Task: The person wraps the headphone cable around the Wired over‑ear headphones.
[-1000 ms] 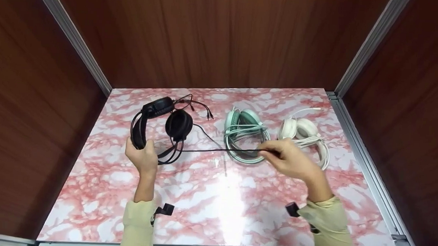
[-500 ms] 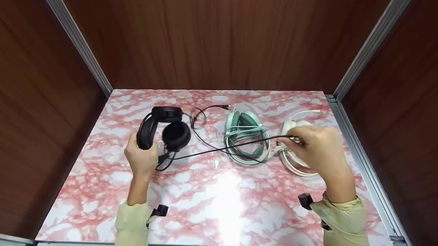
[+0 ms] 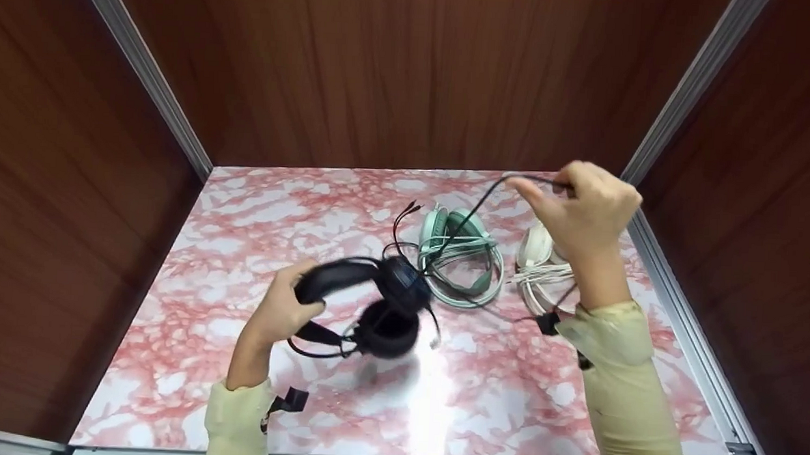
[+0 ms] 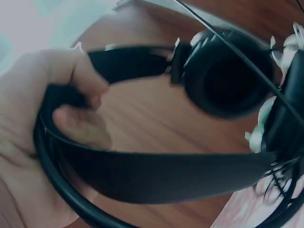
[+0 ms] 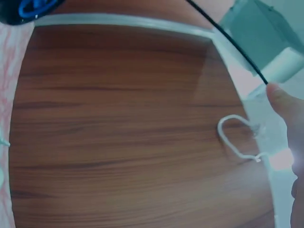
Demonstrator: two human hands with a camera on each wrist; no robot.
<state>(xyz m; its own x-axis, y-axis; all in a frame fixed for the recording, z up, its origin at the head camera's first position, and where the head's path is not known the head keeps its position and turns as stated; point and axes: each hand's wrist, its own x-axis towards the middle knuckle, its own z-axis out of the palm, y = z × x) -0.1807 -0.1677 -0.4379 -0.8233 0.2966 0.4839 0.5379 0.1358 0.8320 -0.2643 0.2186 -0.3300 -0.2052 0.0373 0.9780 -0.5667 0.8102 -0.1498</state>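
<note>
In the head view my left hand (image 3: 285,308) grips a black headset (image 3: 402,282) by its headband, the ear cups hanging to the right above the table. Fingers curl round the padded band (image 4: 156,175) in the left wrist view. My right hand (image 3: 590,208), raised at the right, pinches the headset's black cable (image 3: 470,220) between thumb and fingers. The cable slopes up from the ear cups to that hand, and a loose stretch trails below it. Split plug ends (image 3: 413,207) show beside the mint-green headphones (image 3: 439,229).
The mint-green headphones lie with their cable bundled, behind the held headset. White headphones (image 3: 535,250) lie to their right, partly behind my right arm. Brown wood-look panels (image 3: 398,77) with metal edge strips enclose the red-and-white marbled table (image 3: 241,213).
The black headset has swung right and toward me with my left hand, its ear cups now pointing right. My right hand has risen and moved away from me, still pinching the cable.
</note>
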